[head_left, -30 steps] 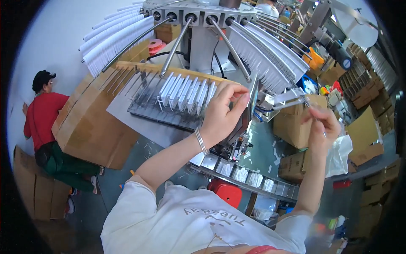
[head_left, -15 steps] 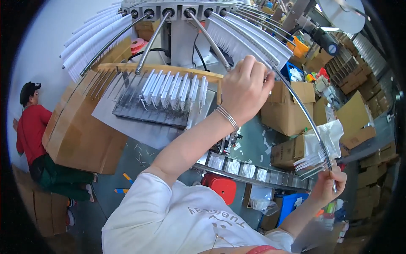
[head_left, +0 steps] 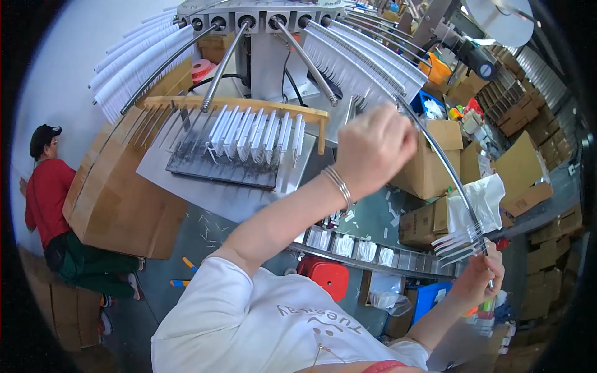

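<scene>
Beside brown cardboard boxes [head_left: 435, 168], right hand [head_left: 479, 273] with white strips [head_left: 459, 239].

Left hand [head_left: 375, 148] raised fisted; right hand [head_left: 477, 278] low, clenched.

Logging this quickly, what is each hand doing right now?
Left hand: closed on a metal rod.
Right hand: closed, holding white plastic forks.

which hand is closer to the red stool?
Right. The right hand holds a bundle of white strips low, beside the red stool; the left hand is raised at the machine's rods.
</scene>
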Tool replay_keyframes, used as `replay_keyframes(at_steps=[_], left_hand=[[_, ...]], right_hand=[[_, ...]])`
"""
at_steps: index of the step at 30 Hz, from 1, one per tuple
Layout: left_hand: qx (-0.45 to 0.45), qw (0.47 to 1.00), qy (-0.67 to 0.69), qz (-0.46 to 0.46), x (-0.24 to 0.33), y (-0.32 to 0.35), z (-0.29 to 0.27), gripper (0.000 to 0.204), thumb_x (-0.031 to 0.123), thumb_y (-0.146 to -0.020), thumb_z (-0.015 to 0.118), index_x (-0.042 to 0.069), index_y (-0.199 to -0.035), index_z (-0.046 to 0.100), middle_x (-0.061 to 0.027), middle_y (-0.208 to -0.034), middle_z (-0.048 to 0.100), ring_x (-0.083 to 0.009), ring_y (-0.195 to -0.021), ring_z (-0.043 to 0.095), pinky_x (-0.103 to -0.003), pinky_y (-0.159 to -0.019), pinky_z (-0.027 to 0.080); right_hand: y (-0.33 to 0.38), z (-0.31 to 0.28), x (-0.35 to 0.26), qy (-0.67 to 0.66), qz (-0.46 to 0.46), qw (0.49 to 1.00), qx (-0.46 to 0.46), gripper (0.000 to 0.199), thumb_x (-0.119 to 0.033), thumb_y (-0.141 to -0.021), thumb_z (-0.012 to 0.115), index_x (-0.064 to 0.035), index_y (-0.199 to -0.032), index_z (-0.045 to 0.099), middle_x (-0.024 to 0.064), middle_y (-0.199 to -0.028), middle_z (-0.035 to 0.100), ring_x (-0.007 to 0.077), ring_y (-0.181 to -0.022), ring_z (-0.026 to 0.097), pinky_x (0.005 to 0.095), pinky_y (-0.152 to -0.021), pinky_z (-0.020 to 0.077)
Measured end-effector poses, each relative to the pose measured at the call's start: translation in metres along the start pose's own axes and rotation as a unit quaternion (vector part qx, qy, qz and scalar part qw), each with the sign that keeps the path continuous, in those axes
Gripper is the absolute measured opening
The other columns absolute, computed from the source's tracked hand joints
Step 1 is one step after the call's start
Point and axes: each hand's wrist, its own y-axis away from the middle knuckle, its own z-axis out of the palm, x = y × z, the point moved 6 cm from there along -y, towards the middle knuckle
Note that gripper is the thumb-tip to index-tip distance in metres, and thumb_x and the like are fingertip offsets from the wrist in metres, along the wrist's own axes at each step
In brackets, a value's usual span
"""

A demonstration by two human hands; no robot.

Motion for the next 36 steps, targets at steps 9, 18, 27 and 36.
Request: replay_keyframes(at_steps=[9, 18, 27, 36], left_hand=[[-0.048, 0.985, 0.131, -0.099, -0.005, 0.036, -0.016, 0.028, 0.02, -0.07, 0.075, 0.006, -0.062, 0.052, -0.0041, -0.058, 0.049, -0.0192, -0.051, 0.053, -0.03, -0.045, 0.041], [-0.031, 0.997, -0.056, -0.044, -0.027, 0.001, 0.001, 0.021, 0.02, -0.075, 0.065, 0.009, -0.069, 0.048, -0.0051, -0.073, 0.048, -0.0229, -0.064, 0.055, -0.035, -0.051, 0.044], [-0.005, 0.996, -0.087, -0.013, -0.025, -0.001, 0.003, 0.02, 0.017, -0.072, 0.065, 0.009, -0.068, 0.048, -0.0051, -0.069, 0.047, -0.0225, -0.061, 0.055, -0.034, -0.048, 0.045], [-0.012, 0.997, -0.016, -0.073, -0.03, 0.001, 0.003, 0.014, 0.012, -0.07, 0.066, 0.009, -0.068, 0.052, -0.0049, -0.069, 0.052, -0.0232, -0.06, 0.057, -0.035, -0.05, 0.045]], right_hand=[[0.033, -0.04, 0.055, -0.321, 0.175, 0.921, 0.136, 0.024, -0.017, -0.091, 0.051, 0.0017, -0.105, 0.054, 0.0088, -0.099, 0.057, 0.0144, -0.084, 0.054, 0.0242, -0.068, 0.0453], [0.036, -0.033, 0.067, -0.371, 0.225, 0.887, 0.159, 0.025, -0.018, -0.094, 0.043, 0.0012, -0.108, 0.053, 0.0096, -0.088, 0.057, 0.0147, -0.077, 0.053, 0.0239, -0.068, 0.045], [0.042, -0.042, 0.068, -0.361, 0.239, 0.881, 0.19, 0.021, -0.016, -0.093, 0.045, 0.0014, -0.102, 0.052, 0.0085, -0.089, 0.058, 0.0151, -0.077, 0.058, 0.0252, -0.067, 0.0444], [0.039, -0.04, 0.064, -0.358, 0.227, 0.891, 0.163, 0.021, -0.015, -0.093, 0.045, 0.0008, -0.103, 0.053, 0.0085, -0.09, 0.059, 0.0151, -0.078, 0.058, 0.0255, -0.068, 0.0458]])
